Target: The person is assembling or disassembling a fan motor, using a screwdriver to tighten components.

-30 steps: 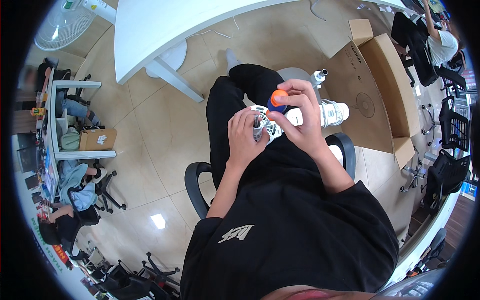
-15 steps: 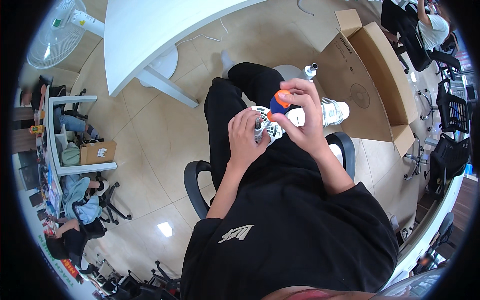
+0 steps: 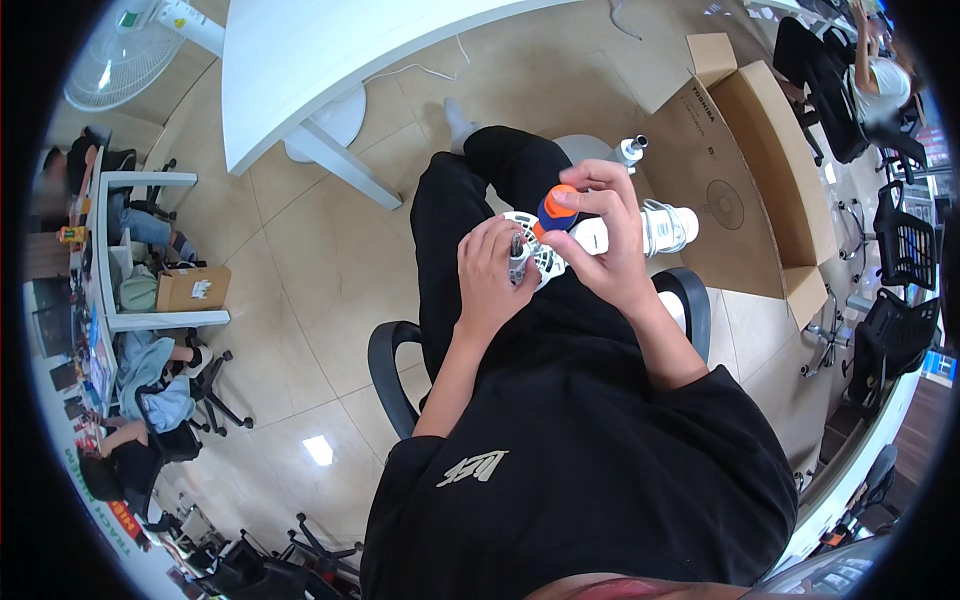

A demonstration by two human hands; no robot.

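On my lap rests a white fan's motor head point(image 3: 548, 262), with a round slotted grille plate facing up and a metal shaft at its middle. My left hand point(image 3: 490, 265) is closed around the plate's left side, fingers curled near the shaft. A screwdriver point(image 3: 557, 208) with a blue and orange handle is pinched between the thumb and fingers of my right hand point(image 3: 617, 240), above the plate's right edge. Its tip is hidden from sight. To the right, a white cord point(image 3: 660, 230) lies coiled around the fan's white body.
A white fan pole point(image 3: 631, 150) on a round base stands beyond my right hand. An opened cardboard box point(image 3: 720, 190) is at the right, a white table point(image 3: 300, 70) ahead. Another fan point(image 3: 125, 60) stands far left. Chair armrests point(image 3: 392, 375) flank me; people sit further off.
My view has turned slightly, so the surroundings have shifted. Both hands keep their places on the motor head and the screwdriver; the screwdriver's handle has tilted or turned a little.
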